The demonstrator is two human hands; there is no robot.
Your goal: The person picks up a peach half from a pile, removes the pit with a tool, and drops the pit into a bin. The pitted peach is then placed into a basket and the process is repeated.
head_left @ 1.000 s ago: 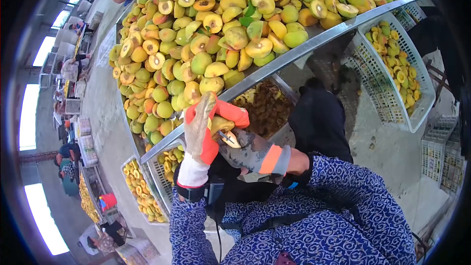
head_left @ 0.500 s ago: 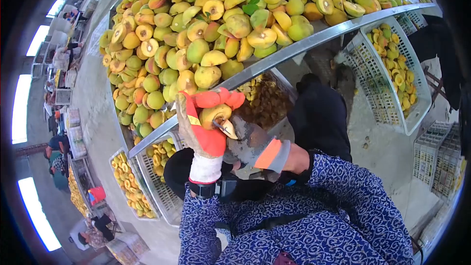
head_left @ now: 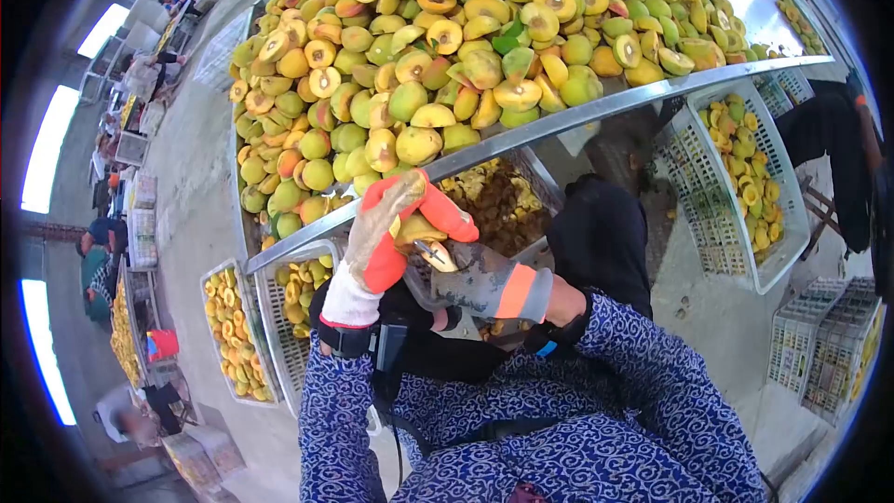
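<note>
Peach looks mid-cut, clamped in the left hand; blade seems gripped by the right hand, so steady turning's needed imo.

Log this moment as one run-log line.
Left hand: gripping fruit | Right hand: small metal-tipped tool at that fruit | Fruit heap: on metal-rimmed table | White crate, right: fruit inside

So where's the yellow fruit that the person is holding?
In the head view, the yellow fruit is left of the middle, in the orange-and-white-gloved left hand, beside the grey-gloved right hand and below the shiny metal table edge.
</note>
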